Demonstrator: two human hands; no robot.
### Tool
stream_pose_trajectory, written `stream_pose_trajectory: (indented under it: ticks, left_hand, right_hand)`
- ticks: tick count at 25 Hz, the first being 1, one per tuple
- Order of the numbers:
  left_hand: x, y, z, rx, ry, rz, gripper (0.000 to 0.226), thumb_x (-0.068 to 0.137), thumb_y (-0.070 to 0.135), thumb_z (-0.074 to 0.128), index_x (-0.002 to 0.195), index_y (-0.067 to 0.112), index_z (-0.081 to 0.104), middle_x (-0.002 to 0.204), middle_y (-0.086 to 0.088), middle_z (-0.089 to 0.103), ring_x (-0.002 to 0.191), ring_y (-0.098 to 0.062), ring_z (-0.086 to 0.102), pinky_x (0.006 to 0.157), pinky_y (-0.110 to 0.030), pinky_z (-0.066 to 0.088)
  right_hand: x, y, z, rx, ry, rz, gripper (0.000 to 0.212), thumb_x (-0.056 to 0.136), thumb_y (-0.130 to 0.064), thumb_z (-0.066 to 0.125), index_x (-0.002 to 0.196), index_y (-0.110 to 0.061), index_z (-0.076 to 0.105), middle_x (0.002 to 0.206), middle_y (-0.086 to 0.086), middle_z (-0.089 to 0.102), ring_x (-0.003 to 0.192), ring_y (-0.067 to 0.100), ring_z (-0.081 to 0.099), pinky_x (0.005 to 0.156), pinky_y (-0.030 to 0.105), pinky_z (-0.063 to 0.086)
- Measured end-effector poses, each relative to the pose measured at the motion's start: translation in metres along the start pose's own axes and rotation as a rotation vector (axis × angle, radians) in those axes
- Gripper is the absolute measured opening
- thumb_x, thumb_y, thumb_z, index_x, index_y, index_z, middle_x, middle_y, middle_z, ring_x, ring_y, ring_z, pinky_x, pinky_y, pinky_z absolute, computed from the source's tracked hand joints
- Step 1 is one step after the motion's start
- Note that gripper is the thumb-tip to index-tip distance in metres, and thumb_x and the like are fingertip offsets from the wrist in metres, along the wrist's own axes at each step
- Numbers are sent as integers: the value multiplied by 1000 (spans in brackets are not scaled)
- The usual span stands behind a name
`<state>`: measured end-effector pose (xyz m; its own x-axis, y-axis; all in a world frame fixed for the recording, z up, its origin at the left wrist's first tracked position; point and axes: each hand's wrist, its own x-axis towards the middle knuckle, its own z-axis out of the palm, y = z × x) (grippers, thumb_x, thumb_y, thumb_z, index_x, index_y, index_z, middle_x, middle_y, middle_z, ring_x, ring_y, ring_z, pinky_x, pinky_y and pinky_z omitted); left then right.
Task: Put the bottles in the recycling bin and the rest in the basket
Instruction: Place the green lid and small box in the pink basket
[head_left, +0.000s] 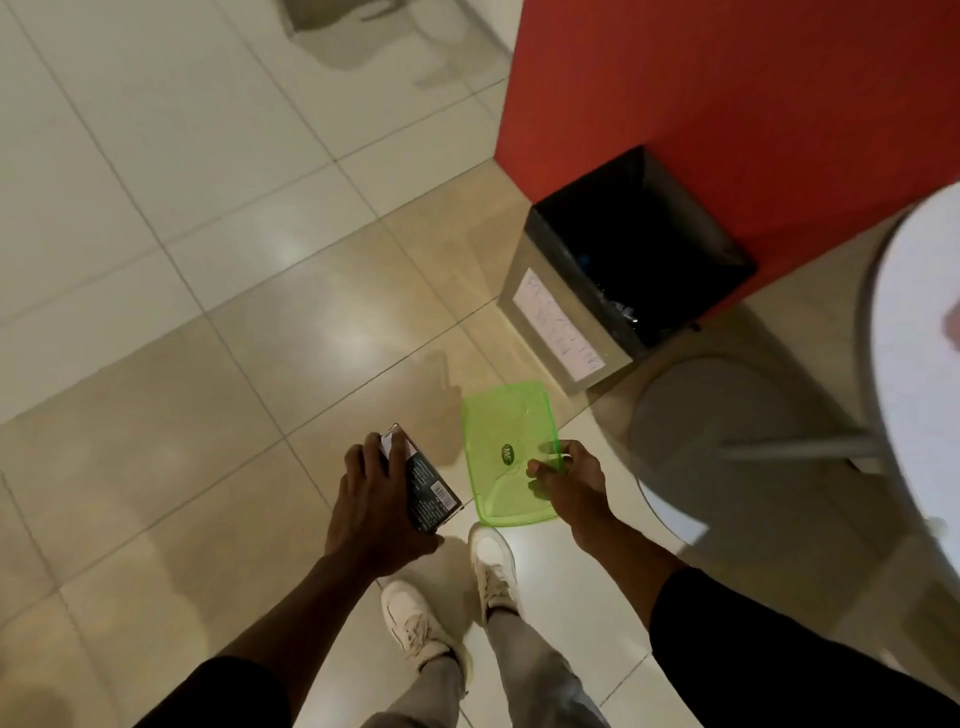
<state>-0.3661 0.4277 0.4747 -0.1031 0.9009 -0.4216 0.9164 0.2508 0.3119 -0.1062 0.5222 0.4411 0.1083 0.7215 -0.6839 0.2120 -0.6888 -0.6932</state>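
**Current state.** The person stands on the tiled floor (208, 312), facing the bin (561, 332). The left hand (374, 499) holds a dark box (431, 488) from above, with its fingers (371, 452) curled over the far end. The right hand (571, 483) pinches the near right edge of a green container (504, 431). This is a shallow, see-through plastic piece, and it cannot be told whether it is a lid or a tray. Both things are carried in the air, above the floor and near the shoes (493, 561).

**Targets.** The bin stands against the red wall (727, 78). It has a black liner and a paper label (558, 322) whose writing is too blurred to read. Its contents are too dark to identify. The basket is not in view. A white table (924, 364) and its round base (701, 415) stand at the right.

**Hazards.**
- Wrong destination: neither held thing looks like a bottle, so both most likely belong in the basket. The bin is the only receptacle in sight and lies just ahead, so either thing could be released into it by mistake.
- Slip: the green container is held by one edge only and hangs tilted. A quick swing could pull it out of the pinch.
- Collision: the table base lies close to the right foot, so a turn to the right could cause a trip.
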Motion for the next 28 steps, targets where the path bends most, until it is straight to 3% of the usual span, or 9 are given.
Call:
stream_pose_trajectory:
  ticks: [5, 8, 11, 15, 19, 24, 28]
  left_hand:
    - [-27, 44, -77, 4, 16, 126, 158, 38, 83, 78, 165, 11, 16, 158, -14, 32, 142, -36, 33, 110, -51, 50]
    - [-41, 76, -108, 28, 24, 216, 158, 38, 80, 81, 164, 7, 19, 155, -19, 37, 140, -39, 36, 104, -56, 53]
    - [-48, 109, -130, 21, -29, 252, 158, 41, 83, 77, 165, 14, 10, 158, -10, 27, 145, -33, 28, 106, -52, 53]
    - [-41, 161, -150, 30, -17, 332, 154, 41, 80, 78, 164, 17, 11, 158, -8, 27, 143, -29, 27, 93, -49, 60]
    - [-16, 229, -163, 49, 16, 400, 152, 41, 75, 84, 163, 19, 15, 156, -5, 30, 140, -27, 29, 84, -46, 62]
    - [24, 346, -171, 50, 49, 475, 153, 45, 75, 87, 164, 19, 10, 160, -5, 25, 143, -29, 27, 89, -47, 60]
    - [53, 437, -170, 76, 72, 562, 152, 43, 74, 84, 164, 17, 13, 163, -9, 26, 144, -33, 29, 92, -51, 61]
  right_hand:
    - [-65, -57, -46, 190, 61, -40, 23, 87, 12, 72, 104, -1, 64, 94, 25, 71, 72, 27, 69, 58, 33, 59]
    - [-94, -78, -86, 287, 114, -83, 19, 89, 10, 72, 99, -5, 64, 92, 22, 71, 80, 33, 70, 65, 40, 59]
    - [-117, -95, -125, 325, 170, -139, 19, 94, 0, 72, 111, 2, 64, 95, 20, 76, 82, 31, 72, 73, 44, 63]
    - [-148, -128, -186, 389, 248, -268, 21, 95, -7, 73, 115, -6, 67, 104, 17, 78, 88, 35, 74, 78, 47, 65]
    - [-158, -158, -254, 446, 348, -331, 22, 96, -14, 74, 117, -12, 68, 104, 10, 79, 92, 31, 77, 75, 41, 64]
    - [-139, -187, -355, 551, 424, -385, 24, 94, -6, 73, 118, -8, 70, 101, 20, 78, 95, 39, 77, 83, 47, 63]
    - [-127, -205, -437, 635, 450, -413, 31, 94, -4, 72, 124, -6, 67, 104, 22, 77, 88, 36, 77, 73, 36, 62]
